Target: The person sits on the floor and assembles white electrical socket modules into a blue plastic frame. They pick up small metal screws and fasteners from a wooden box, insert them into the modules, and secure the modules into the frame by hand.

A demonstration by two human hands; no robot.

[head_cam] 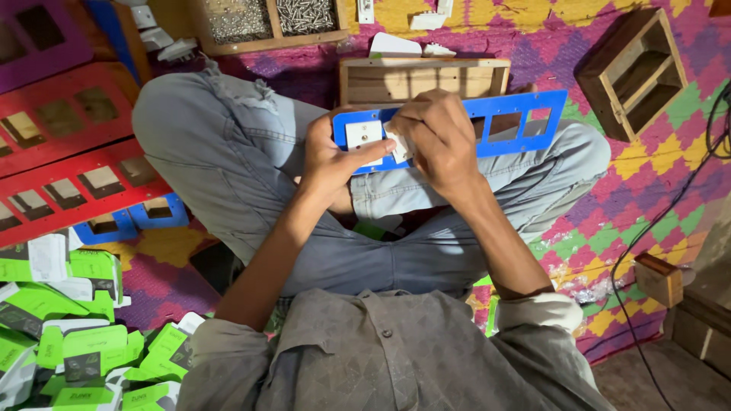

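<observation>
I sit cross-legged in grey jeans and hold a long blue plastic panel (525,114) with rectangular cut-outs across my lap. My left hand (329,160) grips the panel's left end, its thumb lying along the lower edge beside a white switch (364,134) fitted in the first cut-out. My right hand (435,137) is closed over a second white switch part (400,144) and presses it against the panel at the neighbouring cut-out. Most of that part is hidden under my fingers.
A wooden box (422,80) lies just behind the panel, another wooden frame (636,68) at the right. Red panels (68,164) with fitted parts stack at the left. Green and white cartons (76,335) pile at lower left. Trays of screws (274,19) sit at the top. A black cable (670,205) runs along the right.
</observation>
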